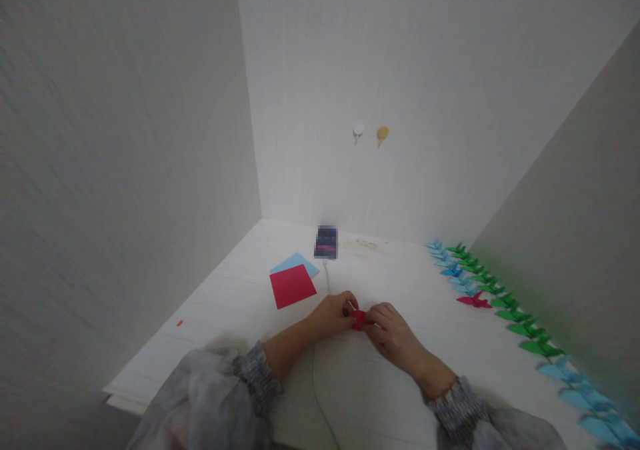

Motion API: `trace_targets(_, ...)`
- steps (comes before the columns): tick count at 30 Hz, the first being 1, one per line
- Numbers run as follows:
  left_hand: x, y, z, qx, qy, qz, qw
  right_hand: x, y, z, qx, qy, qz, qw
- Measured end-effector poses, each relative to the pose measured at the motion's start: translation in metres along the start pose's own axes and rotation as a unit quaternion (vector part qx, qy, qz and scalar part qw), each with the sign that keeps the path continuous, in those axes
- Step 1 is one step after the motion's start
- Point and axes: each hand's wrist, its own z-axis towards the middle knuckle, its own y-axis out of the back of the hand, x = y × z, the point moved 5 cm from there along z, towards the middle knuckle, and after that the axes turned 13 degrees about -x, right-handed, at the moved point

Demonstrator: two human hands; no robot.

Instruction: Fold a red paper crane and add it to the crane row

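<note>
A small folded piece of red paper (359,320) is pinched between my two hands, just above the white table. My left hand (334,313) grips its left side, fingers bent and closed on it. On the other side, the fingertips of my right hand (391,333) close on the paper's right edge. The fingers cover part of the paper, so its full folded shape is hidden. To the left of my hands lies a flat red paper sheet (293,286), partly on top of a light blue sheet (295,262).
Rows of folded paper cranes in green (510,315), blue (585,397) and red (475,301) line the table's right side. A blurred phone (327,242) leans at the back wall, its cable (320,397) running under my left arm. Two hooks (383,133) hang on the wall.
</note>
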Motion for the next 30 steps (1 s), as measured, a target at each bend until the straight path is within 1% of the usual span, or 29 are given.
trace_targets(3,-0.005,0.005,0.0,-0.018,-0.049,0.124,0.991,-0.003,-0.004,-0.003,0.023,-0.03,0.02,0.999)
trace_targets(5,-0.006,0.006,0.0,-0.018,-0.068,0.148,0.986,-0.003,-0.004,-0.003,0.035,-0.045,0.037,0.998)
trace_targets(10,-0.007,0.004,0.001,0.009,-0.104,0.12,0.987,-0.002,-0.001,-0.001,0.044,-0.066,0.067,0.995)
trace_targets(15,-0.008,0.002,-0.002,0.047,-0.126,0.134,0.982,-0.002,-0.001,0.0,0.049,-0.104,0.099,0.988)
trace_targets(20,-0.009,0.002,-0.002,0.056,-0.121,0.144,0.981,-0.005,-0.006,-0.002,0.06,-0.152,0.139,0.977)
trace_targets(24,-0.01,0.001,-0.003,0.075,-0.117,0.151,0.979,-0.01,-0.013,-0.004,0.074,-0.16,0.133,0.975)
trace_targets(28,-0.017,0.002,-0.005,0.068,-0.144,0.141,0.977,-0.011,-0.016,-0.005,0.081,-0.158,0.134,0.975)
trace_targets(30,-0.019,0.003,-0.006,0.066,-0.137,0.124,0.98,-0.011,-0.017,-0.005,0.079,-0.162,0.135,0.974)
